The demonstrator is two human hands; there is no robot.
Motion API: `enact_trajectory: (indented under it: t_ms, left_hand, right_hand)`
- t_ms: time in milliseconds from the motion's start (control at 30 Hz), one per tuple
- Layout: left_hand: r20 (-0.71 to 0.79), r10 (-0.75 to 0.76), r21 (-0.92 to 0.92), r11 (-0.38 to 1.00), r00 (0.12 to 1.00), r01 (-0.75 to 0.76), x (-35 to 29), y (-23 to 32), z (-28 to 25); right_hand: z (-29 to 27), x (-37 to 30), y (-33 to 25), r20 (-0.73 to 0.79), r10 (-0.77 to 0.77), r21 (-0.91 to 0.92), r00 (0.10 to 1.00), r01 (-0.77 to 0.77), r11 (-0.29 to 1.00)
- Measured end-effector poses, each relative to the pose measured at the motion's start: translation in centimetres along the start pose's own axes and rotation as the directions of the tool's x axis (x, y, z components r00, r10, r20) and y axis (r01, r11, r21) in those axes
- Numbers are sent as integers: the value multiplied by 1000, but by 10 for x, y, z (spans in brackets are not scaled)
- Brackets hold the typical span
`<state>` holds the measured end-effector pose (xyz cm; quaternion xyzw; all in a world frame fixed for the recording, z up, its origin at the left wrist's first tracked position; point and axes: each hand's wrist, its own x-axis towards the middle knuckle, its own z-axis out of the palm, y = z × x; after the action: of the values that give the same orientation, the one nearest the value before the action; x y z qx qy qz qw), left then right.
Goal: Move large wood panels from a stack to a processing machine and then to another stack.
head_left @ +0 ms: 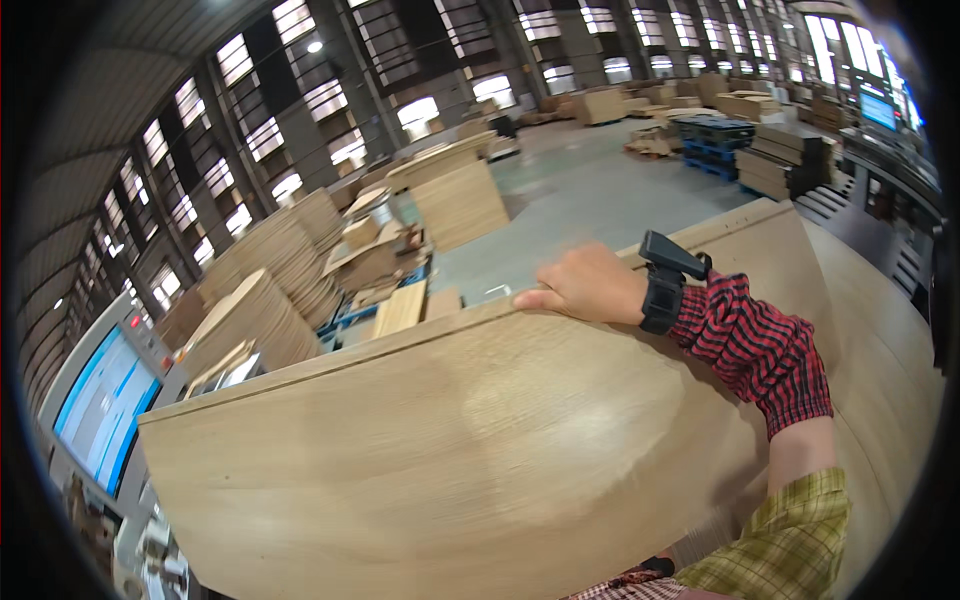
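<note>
A large wood-grain panel [430, 430] spans the view before me, tilted, with a thin dark groove running along its far edge. My right hand [588, 283], slightly smeared by motion, is closed over that edge right of its middle, thumb on the near face. A black strap with a small black device [668, 280] circles the right wrist above a red-and-black striped sleeve cover. My left hand is out of sight; a bit of reddish patterned cloth and something black [650, 572] peek out beneath the panel's lower edge. Another wood-grain surface [880, 400] lies to the right.
A machine screen [105, 400] stands close at the left. Beyond the panel are stacked boards [270, 320] and a pale board pile [460, 205]. Blue pallets [712, 145], brown stacks [785, 160] and a roller conveyor [825, 203] with a screen [878, 110] stand at the far right.
</note>
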<state>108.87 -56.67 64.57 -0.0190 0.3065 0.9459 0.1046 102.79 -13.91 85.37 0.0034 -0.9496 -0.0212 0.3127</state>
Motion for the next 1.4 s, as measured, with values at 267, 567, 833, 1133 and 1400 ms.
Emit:
enact_trajectory:
  t_ms: [267,567,833,1133,1400]
  left_hand:
    - [74,-612,189,784,788,591,130,-109,51]
    - [173,-943,508,333,285,794,245,-284,85]
    - [63,-987,730,-57,-150,681,269,-394,109]
    - [-94,-833,918,-284,-546,275,253,-463,210]
    - [78,-996,779,89,44,620,375,-439,217]
  right_hand:
    - [19,-120,156,197,537,-209,820,-500,841]
    - [43,-300,236,53,891,-492,452,-764,417]
    - [30,-419,217,-52,989,-588,141,-804,84]
    - [-66,-435,282,-629,753,-447,195,-883,-145]
    - [58,-242,359,-127,889,-17,439,-897,441]
